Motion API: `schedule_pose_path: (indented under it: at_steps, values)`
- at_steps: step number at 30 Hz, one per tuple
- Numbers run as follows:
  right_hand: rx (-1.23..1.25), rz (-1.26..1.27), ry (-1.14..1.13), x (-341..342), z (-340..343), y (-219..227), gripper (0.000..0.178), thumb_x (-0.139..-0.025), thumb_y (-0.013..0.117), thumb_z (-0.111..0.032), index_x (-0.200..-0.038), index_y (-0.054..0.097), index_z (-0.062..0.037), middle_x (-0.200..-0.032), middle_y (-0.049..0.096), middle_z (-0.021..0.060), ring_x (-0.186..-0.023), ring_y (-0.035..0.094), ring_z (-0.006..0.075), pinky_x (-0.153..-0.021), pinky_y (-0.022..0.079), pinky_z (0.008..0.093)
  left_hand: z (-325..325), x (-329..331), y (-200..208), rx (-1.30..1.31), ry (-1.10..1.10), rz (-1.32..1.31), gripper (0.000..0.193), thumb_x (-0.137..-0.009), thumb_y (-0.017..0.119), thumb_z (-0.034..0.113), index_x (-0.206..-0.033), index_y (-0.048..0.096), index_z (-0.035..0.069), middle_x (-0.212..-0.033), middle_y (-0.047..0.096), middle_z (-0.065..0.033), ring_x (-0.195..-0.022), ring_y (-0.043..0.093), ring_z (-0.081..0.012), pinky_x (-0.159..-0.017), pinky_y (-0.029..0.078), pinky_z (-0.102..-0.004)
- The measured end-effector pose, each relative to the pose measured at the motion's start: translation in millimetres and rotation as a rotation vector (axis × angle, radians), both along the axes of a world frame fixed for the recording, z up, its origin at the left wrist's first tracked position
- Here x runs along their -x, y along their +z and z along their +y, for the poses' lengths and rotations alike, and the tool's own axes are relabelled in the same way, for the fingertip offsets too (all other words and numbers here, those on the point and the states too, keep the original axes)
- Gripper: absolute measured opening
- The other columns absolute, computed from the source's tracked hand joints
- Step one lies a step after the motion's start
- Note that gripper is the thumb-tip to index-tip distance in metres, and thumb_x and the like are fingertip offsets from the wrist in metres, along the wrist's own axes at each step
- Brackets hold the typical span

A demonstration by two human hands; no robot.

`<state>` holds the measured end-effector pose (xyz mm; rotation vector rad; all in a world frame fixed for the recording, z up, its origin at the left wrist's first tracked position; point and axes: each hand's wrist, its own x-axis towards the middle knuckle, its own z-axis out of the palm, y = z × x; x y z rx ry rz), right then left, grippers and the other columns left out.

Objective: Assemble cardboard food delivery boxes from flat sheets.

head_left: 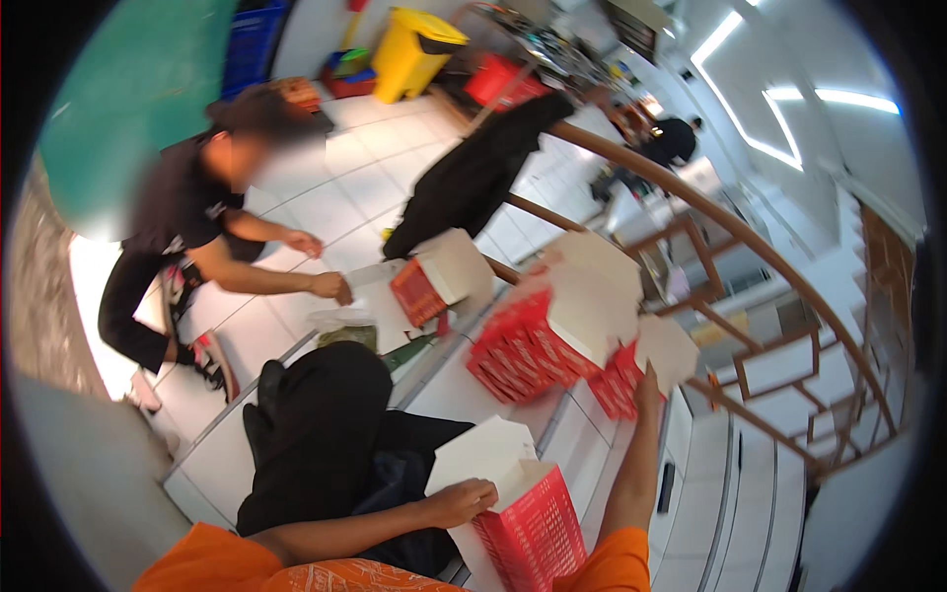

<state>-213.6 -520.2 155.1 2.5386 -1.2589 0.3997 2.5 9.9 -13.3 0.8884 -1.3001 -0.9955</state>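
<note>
My left hand (464, 501) clasps the red-and-white folded cardboard box (518, 508) at six o'clock, fingers closed over its rim. It's probably light and easily crushed; best held by the edges. My right hand (648, 378) reaches the stacked red cartons (538, 345) at two o'clock; its grip is hidden.

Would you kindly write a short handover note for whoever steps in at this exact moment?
Left hand: grips the white flap of a red-and-white carton held by the lap, lid open.
Right hand: stretched out, fingertips at the stack of cartons on the white steps; whether it grips one cannot be told.
Done: several cartons stand folded in the stack.
Left: the carton in hand is not yet in the stack.
Nearby: a person in black crouches on the floor, handling another carton.
</note>
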Motion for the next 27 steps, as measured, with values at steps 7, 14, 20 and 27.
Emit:
schedule_pose_path:
  at_steps: [7, 14, 20, 27]
  values:
    - [0.063, -0.025, -0.137, -19, -7, -12, 0.012, -0.080, 0.068, -0.003, -0.089, 0.075, -0.0007, -0.090, 0.072, 0.0264, -0.088, 0.071, 0.0434, -0.081, 0.054, 0.0515, 2, -6, 5, -0.003, -0.027, -0.104, 0.038, -0.110, 0.044, 0.040, -0.107, 0.060, 0.005, -0.099, 0.063, -0.0156, -0.102, 0.061, -0.0346, -0.090, 0.048, -0.0467]
    - [0.132, -0.158, -0.171, 6, 20, 44, 0.014, -0.079, 0.072, -0.012, -0.087, 0.077, -0.0025, -0.084, 0.074, 0.0210, -0.079, 0.072, 0.0386, -0.075, 0.057, 0.0454, 1, -14, 4, -0.034, -0.051, -0.082, 0.033, -0.110, 0.044, 0.033, -0.111, 0.061, 0.006, -0.104, 0.063, -0.0152, -0.105, 0.059, -0.0332, -0.096, 0.045, -0.0449]
    - [0.496, -0.242, -0.098, 7, 77, 106, 0.024, -0.094, 0.071, -0.023, -0.103, 0.075, -0.0012, -0.093, 0.075, 0.0205, -0.079, 0.072, 0.0361, -0.074, 0.056, 0.0413, 5, -7, 13, 0.051, -0.024, -0.130, 0.028, -0.107, 0.050, 0.031, -0.111, 0.061, 0.005, -0.107, 0.063, -0.0146, -0.106, 0.058, -0.0329, -0.097, 0.045, -0.0446]
    - [-0.014, -0.223, 0.504, -122, 282, 101, 0.027, -0.084, 0.065, 0.013, -0.106, 0.073, -0.0007, -0.098, 0.075, 0.0122, -0.092, 0.072, 0.0225, -0.077, 0.056, 0.0327, 15, -47, 35, 0.284, 0.204, 0.035, 0.032, -0.107, 0.050, 0.032, -0.096, 0.060, 0.004, -0.096, 0.059, -0.0135, -0.093, 0.056, -0.0338, -0.089, 0.047, -0.0430]
